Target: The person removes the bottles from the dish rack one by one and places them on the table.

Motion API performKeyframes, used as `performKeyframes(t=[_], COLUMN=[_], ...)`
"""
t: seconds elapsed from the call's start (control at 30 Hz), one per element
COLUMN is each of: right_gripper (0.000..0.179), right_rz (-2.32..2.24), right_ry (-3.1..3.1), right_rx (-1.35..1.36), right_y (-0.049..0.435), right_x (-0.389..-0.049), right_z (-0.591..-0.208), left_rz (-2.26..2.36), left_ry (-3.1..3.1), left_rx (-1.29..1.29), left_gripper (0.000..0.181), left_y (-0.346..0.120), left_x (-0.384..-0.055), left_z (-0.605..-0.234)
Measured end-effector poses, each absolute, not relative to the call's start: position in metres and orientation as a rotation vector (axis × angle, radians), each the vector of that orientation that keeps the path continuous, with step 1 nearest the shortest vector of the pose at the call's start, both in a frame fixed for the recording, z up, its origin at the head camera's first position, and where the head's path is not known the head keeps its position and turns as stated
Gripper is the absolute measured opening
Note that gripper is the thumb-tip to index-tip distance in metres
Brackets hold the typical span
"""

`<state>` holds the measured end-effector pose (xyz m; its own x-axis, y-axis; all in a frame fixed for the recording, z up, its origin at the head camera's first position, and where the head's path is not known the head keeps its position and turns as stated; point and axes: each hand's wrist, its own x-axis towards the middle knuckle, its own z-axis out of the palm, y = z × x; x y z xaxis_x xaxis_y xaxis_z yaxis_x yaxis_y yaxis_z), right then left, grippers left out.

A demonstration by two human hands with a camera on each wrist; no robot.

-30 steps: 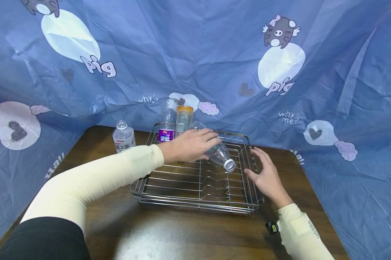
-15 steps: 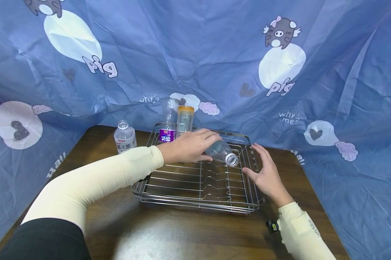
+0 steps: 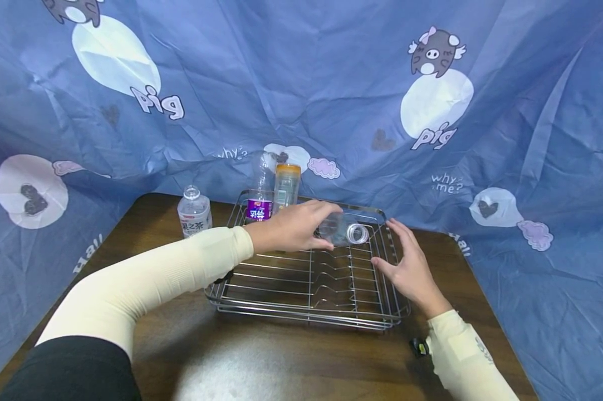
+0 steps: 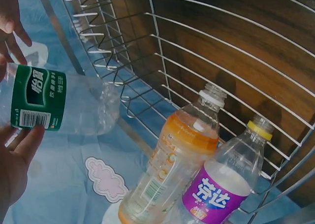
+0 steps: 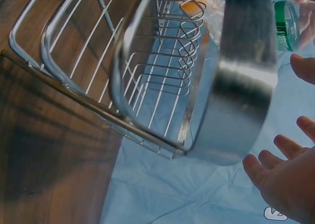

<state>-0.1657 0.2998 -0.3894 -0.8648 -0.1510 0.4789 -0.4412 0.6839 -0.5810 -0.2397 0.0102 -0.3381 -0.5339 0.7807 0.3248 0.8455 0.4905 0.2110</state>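
Observation:
A clear plastic bottle [image 3: 342, 229] with a green label is gripped by my left hand [image 3: 295, 227] above the back of the wire dish rack [image 3: 281, 316]. Uncapped, it lies on its side with its mouth facing right and toward me. The left wrist view shows the thumb and fingers around the green label [image 4: 38, 97]. My right hand [image 3: 413, 273] holds nothing; its fingers are spread beside the rack's right rim, a gap away from the bottle mouth. Two bottles stand upside down at the rack's back left: one purple-labelled bottle [image 3: 259, 209] and one orange-banded bottle [image 3: 287, 186].
Left of the rack, an uncapped clear bottle [image 3: 194, 213] with a white label stands on the brown wooden table [image 3: 261, 362]. A blue patterned cloth [image 3: 331, 100] hangs behind the table. A small black object [image 3: 420, 347] is by the right forearm.
The bottle in my left hand has turned: its mouth has risen from pointing down and right to pointing right and toward me. My right hand has barely moved.

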Motion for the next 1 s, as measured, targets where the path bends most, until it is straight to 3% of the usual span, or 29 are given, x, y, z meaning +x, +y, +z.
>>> performKeyframes(t=[1.0], right_gripper=[0.085], right_rz=[0.978], right_ry=[-2.525], right_rx=[0.549], right_y=[0.281], right_x=[-0.161], right_z=[-0.379], left_rz=[-0.872], left_ry=[-2.552], left_rx=[-1.396], left_gripper=[0.079], left_y=[0.009], left_x=[-0.231], left_z=[-0.346])
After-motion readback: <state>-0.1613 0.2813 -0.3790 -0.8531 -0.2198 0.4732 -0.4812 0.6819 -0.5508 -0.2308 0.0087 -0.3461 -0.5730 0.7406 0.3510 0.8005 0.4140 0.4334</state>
